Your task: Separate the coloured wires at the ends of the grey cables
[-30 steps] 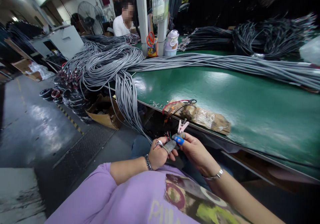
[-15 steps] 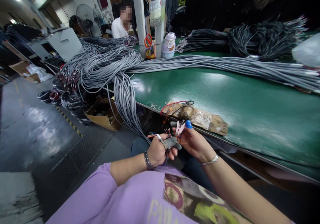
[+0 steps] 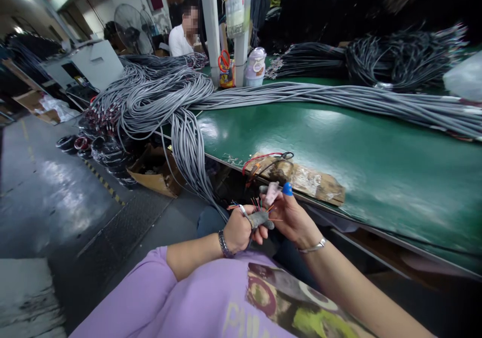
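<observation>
My left hand (image 3: 238,231), with a grey cover on its thumb, is closed around a grey cable end. Thin coloured wires (image 3: 257,204) fan out above the thumb, and more wires stick out on the left beside a white band (image 3: 243,211). Close by on the right, my right hand (image 3: 294,219) has a blue cover (image 3: 287,189) on its thumb. Its fingers are bent around a small pink clip-like piece (image 3: 271,194), blurred now, right beside the wire tips. The fingertips of my right hand are partly hidden.
A wooden block (image 3: 320,186) wrapped in tape, with red and black leads, lies along the edge of the green table (image 3: 361,152). Grey cable bundles (image 3: 158,99) cross the table and hang off its left end. A cardboard box (image 3: 150,177) stands below. Another person (image 3: 181,39) sits behind.
The pink piece has turned in my right hand, and its two-armed shape no longer shows. Both hands have shifted very slightly to the right; my left hand keeps its hold on the cable.
</observation>
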`<state>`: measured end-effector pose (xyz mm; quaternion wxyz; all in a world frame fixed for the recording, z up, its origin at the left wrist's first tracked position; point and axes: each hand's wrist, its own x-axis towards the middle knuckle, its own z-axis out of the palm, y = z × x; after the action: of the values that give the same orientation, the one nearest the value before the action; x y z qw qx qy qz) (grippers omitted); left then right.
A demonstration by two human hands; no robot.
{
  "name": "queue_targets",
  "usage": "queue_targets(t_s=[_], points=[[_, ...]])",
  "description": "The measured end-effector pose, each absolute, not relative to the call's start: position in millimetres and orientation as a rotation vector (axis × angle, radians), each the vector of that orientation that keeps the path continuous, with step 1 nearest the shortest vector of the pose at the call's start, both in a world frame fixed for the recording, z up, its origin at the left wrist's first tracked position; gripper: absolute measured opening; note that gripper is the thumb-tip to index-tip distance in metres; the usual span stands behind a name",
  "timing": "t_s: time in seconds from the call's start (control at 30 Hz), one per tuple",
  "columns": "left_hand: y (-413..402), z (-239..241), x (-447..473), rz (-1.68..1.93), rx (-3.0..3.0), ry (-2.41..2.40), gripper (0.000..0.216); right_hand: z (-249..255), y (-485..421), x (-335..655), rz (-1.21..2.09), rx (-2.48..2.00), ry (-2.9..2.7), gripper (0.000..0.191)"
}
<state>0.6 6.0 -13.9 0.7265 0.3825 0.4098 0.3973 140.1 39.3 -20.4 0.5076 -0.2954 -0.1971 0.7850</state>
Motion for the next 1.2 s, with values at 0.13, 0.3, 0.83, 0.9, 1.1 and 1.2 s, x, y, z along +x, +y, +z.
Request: queue_targets(t_s=[0.13, 0.3, 0.83, 0.9, 1.1, 1.2], points=[[0.9, -12.6, -4.2, 0.87, 0.842, 0.929, 0.049, -22.7, 35.1, 146.1, 1.937, -0.715, -0.493, 0.042], [-1.6, -9.8, -8.1, 0.886, 0.854, 0.924, 0.049, -15.4, 34.3, 149.1, 1.968, -0.753, -0.521, 0.038], [10.9, -6.7, 0.0, 0.887, 0.814, 0.876, 0.044, -9.8, 35.4, 144.6, 1.806, -0.899, -0.533, 0.028], [11.5, -7.2, 0.4, 0.874, 0.818, 0.886, 0.045, -9.5, 34.9, 146.0, 1.807, -0.877, -0.544, 0.028], [12.0, -11.0, 1.8, 0.832, 0.862, 0.929, 0.046, -12.3, 35.0, 145.6, 1.808, -0.871, -0.552, 0.025], [11.4, -12.4, 2.0, 0.835, 0.869, 0.928, 0.045, -13.1, 34.3, 144.6, 1.827, -0.877, -0.527, 0.03]])
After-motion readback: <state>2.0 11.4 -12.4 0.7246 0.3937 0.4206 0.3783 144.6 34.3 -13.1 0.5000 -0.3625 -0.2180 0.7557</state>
